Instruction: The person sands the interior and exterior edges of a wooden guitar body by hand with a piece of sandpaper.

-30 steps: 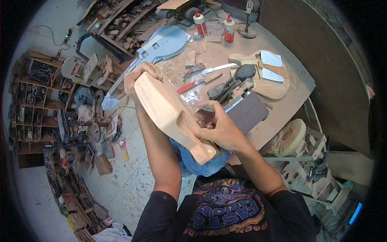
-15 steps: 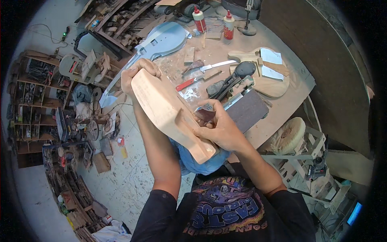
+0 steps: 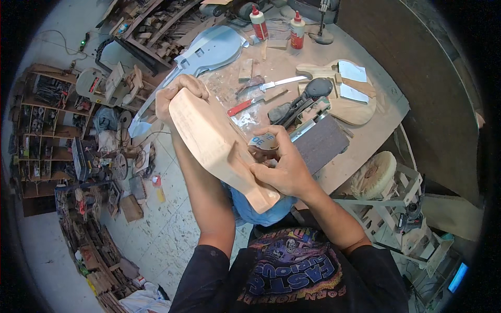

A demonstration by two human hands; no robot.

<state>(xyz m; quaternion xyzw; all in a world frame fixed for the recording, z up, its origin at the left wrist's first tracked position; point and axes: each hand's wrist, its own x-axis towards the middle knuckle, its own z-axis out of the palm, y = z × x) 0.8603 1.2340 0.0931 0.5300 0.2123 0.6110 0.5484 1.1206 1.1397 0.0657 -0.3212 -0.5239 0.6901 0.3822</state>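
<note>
1. Reference: clock positions are read from the pale, bare guitar body (image 3: pixel 209 138), which hangs tilted before the person's torso, its long side facing the viewer.
2. Left grip (image 3: pixel 179 95), at 11 o'clock: clenched around the far end of the body, fingers curled over the top; apparently this bears weight and stops the piece swinging.
3. Right grip (image 3: pixel 284 168), between 3 and 4 o'clock: grasping a curled piece of sandpaper (image 3: pixel 264 141), printed backing outward. The thumb lies against the body's near edge beside the cutaway, probably bracing the hand. Contact between abrasive and wood cannot be confirmed.
4. Blue cloth (image 3: pixel 260 213), 5 o'clock: directly behind the body's lower end in this view; whether it gives support cannot be told.
5. Desk (image 3: pixel 390 112): a belt sander (image 3: pixel 321 148) lies at 3 o'clock, dark belt upward; a second guitar body (image 3: pixel 360 113), between 2 and 3, has white paper on its face, possibly as masking.
6. A long-bladed knife (image 3: pixel 284 83) and red-handled tool (image 3: pixel 242 107) lie toward 1 o'clock, seemingly for easy reach.
7. Two glue bottles (image 3: pixel 297 34) stand upright toward 1 o'clock, farther off, presumably clear of the handwork.
</note>
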